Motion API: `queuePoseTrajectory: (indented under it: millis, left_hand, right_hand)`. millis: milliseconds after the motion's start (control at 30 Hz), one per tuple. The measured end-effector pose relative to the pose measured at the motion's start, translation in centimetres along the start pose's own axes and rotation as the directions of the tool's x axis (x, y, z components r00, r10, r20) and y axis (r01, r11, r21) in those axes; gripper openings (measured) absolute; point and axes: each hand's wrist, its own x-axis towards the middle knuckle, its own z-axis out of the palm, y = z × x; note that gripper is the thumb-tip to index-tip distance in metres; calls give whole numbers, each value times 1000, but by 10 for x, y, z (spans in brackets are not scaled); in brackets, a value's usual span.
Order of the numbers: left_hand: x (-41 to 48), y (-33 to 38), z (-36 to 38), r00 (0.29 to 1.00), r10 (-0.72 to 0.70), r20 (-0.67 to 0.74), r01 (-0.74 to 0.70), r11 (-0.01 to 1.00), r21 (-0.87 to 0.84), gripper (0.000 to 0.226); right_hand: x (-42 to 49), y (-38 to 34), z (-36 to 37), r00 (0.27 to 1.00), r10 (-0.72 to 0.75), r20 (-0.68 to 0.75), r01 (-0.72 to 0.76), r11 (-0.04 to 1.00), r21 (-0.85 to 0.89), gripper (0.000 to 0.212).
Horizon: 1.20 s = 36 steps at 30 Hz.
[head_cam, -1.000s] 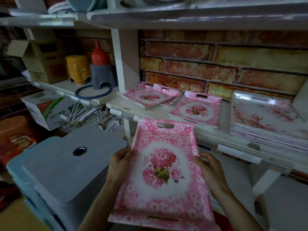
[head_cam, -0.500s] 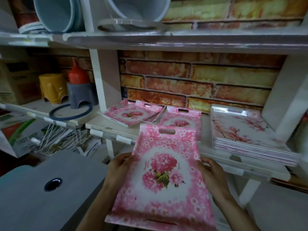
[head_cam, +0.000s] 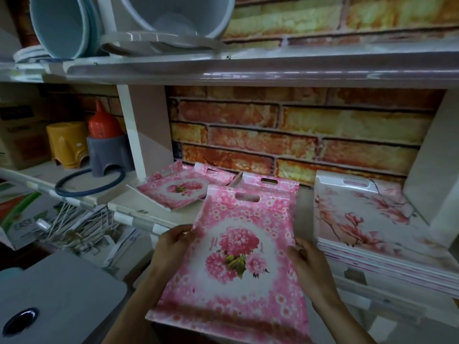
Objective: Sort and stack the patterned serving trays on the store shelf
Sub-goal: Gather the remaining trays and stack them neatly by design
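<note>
head view: we've got the pink floral tray (head_cam: 236, 264) pinched by its long edges, left hand (head_cam: 171, 247) and right hand (head_cam: 308, 264), hovering at the shelf (head_cam: 139, 212) lip. next it probably slides onto the matching tray (head_cam: 272, 186) behind.

The left hand (head_cam: 171, 247) and right hand (head_cam: 308, 264) grip the long edges of a pink floral tray (head_cam: 236, 264), its cut-out handle pointing away from them toward the shelf (head_cam: 173, 217). Just beyond the tray's far end lies another pink tray (head_cam: 270, 184). Beyond the left hand rests a third, tilted pink tray (head_cam: 178, 189). Beside the right hand, on its outer side, sits a stack of white blossom trays (head_cam: 367, 219).
</note>
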Motion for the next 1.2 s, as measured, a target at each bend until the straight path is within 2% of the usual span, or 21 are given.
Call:
queuePoseTrajectory:
  millis: [100,200,467,533,700,867,1000,1067,1100,1200]
  left_hand:
    - [13,5,7,1000,15,-9,-15,1000,22,21]
    - [28,7,9,1000,2,7,-2,998,56,18]
    - [69,19,10,997,51,64,-54,997,51,16]
    - [84,16,12,995,52,86,-56,998,42,17]
    - [128,11,26,988,40,147,-49,997,57,17]
    - [167,13,52,967,91,240,-108,992,60,33]
    - [190,1,69,936,81,342,-100,994,38,20]
    - [199,-6,76,932,65,356,-85,996,39,41]
    - [203,-9,80,940,46,339,-61,998,33,44]
    - [209,-15,91,952,36,302,-72,992,108,23]
  right_hand:
    - [13,-2,0,999,-31,28,33,995,-91,20]
    - [24,-3,0,996,-66,60,72,992,-101,32]
    - [43,-23,8,994,-101,49,104,992,-70,26]
    - [50,-26,12,995,-88,40,91,992,-91,26]
    - [69,-35,20,996,-74,-50,63,980,-187,42]
    - [90,-41,25,993,-51,-105,24,968,-250,32]
    - [106,-33,29,987,-27,-159,-24,950,-310,30]
    - [112,-30,29,986,-1,-169,-58,937,-346,25]
    - [114,-30,30,984,23,-178,-87,929,-359,23]
    - [122,-27,31,975,69,-214,-155,895,-419,36]
